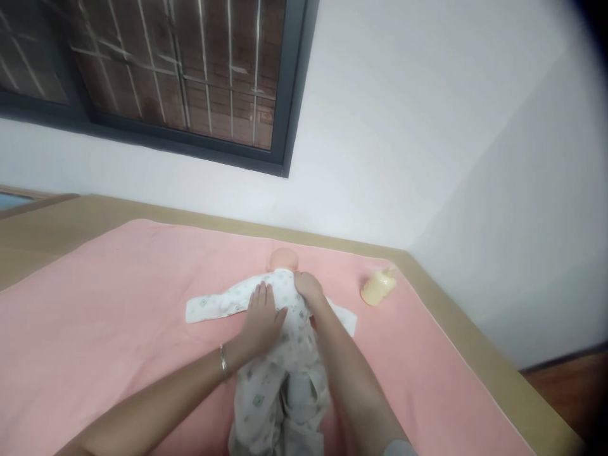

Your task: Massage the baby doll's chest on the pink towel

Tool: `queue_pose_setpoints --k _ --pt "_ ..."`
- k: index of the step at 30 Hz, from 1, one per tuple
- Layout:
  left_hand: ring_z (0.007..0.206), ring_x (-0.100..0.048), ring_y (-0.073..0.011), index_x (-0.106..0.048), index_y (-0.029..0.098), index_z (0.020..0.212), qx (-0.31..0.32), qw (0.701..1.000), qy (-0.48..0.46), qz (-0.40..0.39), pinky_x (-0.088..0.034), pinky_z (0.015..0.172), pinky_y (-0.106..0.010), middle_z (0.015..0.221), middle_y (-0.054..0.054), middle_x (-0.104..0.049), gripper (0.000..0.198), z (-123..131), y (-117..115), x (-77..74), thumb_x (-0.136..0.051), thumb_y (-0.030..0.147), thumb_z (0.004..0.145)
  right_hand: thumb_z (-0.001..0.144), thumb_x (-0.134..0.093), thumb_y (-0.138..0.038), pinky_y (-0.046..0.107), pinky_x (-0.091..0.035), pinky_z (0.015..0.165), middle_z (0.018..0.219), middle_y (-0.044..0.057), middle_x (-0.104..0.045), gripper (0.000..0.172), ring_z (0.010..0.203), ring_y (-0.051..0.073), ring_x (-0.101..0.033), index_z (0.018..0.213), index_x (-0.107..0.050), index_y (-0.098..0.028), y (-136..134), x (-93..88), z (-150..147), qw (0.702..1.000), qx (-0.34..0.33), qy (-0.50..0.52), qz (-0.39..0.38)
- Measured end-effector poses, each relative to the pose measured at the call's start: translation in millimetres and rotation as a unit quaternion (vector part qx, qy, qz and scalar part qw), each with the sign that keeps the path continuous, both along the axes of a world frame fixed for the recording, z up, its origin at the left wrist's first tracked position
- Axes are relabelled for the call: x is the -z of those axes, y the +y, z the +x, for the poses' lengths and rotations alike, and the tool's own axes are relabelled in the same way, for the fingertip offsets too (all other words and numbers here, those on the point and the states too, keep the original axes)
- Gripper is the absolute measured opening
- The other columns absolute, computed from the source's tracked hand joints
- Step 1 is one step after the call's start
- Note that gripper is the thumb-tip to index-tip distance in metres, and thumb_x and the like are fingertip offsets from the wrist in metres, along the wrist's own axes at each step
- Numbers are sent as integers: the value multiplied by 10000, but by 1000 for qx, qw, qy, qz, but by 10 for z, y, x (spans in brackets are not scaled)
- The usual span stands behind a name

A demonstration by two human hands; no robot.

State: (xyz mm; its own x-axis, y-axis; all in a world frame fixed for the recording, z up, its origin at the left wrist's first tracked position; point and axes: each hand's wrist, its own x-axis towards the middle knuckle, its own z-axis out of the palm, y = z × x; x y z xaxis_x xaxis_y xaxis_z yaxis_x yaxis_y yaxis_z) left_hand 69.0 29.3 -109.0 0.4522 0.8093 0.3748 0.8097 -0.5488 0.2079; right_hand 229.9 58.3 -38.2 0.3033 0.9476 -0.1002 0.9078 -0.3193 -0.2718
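Note:
A baby doll (284,259) lies on a pink mat, dressed in a white romper (266,405) with a green pattern. Its bare head points toward the wall, and its sleeves spread to both sides. My left hand (261,316) rests flat on the romper's chest, fingers stretched toward the left shoulder area and thumb apart. At the collar and shoulder on the right side, my right hand (310,288) is curled onto the cloth, its fingertips partly hidden. The romper's legs reach down between my forearms.
The pink mat (118,316) covers most of a wooden surface (498,354). To the right of the doll, a pale yellow bottle-like container (379,287) lies near the mat's edge. Behind stand a white wall (380,126) and a dark-framed window (289,95) with bars.

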Motion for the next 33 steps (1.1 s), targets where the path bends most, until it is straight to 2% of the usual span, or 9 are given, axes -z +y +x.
queue_pose_setpoints --k 4,7,9,11,14,18,21,27,33 --pt "1360 -302 -336 -408 29 1351 1 997 -3 -72 -193 1099 -501 1427 -233 -392 645 -26 189 -295 -200 479 938 992 -188 -295 386 -393 928 1144 195 -631 513 1067 274 -587 1131 -635 -85 -147 68 -57 1000 3 -7 17" --pt "1221 -494 -287 -578 171 1191 0 979 0 -206 -244 1068 -498 1281 -134 -580 613 -8 573 -657 -112 489 951 987 -242 -357 438 -237 1061 1357 236 -463 531 1280 312 -400 1314 -485 -17 -401 251 -270 993 1 -40 114" --pt "1114 -573 -299 -646 168 1059 -11 969 13 -247 -284 1035 -504 1151 -139 -656 665 12 746 -772 -94 522 944 980 -270 -383 435 -173 1093 1421 238 -383 565 1338 308 -311 1369 -412 1 -462 325 -335 985 -7 -50 165" --pt "1098 -577 -316 -647 137 1040 -25 970 20 -240 -270 1036 -515 1114 -165 -663 659 26 762 -738 -126 529 938 985 -246 -385 430 -195 1084 1363 227 -462 549 1302 299 -372 1324 -477 -21 -383 311 -278 990 -5 -22 141" --pt "1237 -464 -325 -545 86 1212 -18 989 22 -147 -222 1074 -497 1279 -201 -556 590 25 527 -495 -220 492 933 994 -182 -405 407 -352 978 1159 199 -625 576 1116 288 -560 1159 -625 -75 -93 175 -50 998 14 40 41" --pt "1363 -287 -341 -379 2 1356 15 1000 13 -15 -220 1096 -457 1438 -248 -360 649 18 247 -224 -296 476 921 993 -172 -412 385 -440 851 1117 193 -648 598 1023 295 -617 1099 -665 -91 144 65 104 998 25 63 1" --pt "1294 -392 -334 -446 18 1299 6 999 9 -45 -234 1082 -476 1352 -239 -471 606 35 389 -310 -288 467 925 997 -167 -402 419 -396 921 1149 206 -625 581 1094 306 -571 1147 -631 -85 -41 135 -50 998 27 52 20" --pt "1008 -609 -293 -659 131 992 -10 978 23 -206 -305 1008 -488 1029 -154 -685 648 106 794 -677 -149 527 938 966 -321 -409 482 -168 1088 1404 253 -392 572 1316 336 -326 1363 -408 -6 -475 341 -370 980 -20 -72 183" --pt "1339 -316 -350 -393 37 1366 -1 997 27 -74 -169 1099 -500 1421 -227 -398 641 79 315 -364 -300 485 917 993 -175 -359 406 -412 892 1104 198 -642 554 1034 295 -599 1095 -645 -83 -22 130 65 998 32 40 22"
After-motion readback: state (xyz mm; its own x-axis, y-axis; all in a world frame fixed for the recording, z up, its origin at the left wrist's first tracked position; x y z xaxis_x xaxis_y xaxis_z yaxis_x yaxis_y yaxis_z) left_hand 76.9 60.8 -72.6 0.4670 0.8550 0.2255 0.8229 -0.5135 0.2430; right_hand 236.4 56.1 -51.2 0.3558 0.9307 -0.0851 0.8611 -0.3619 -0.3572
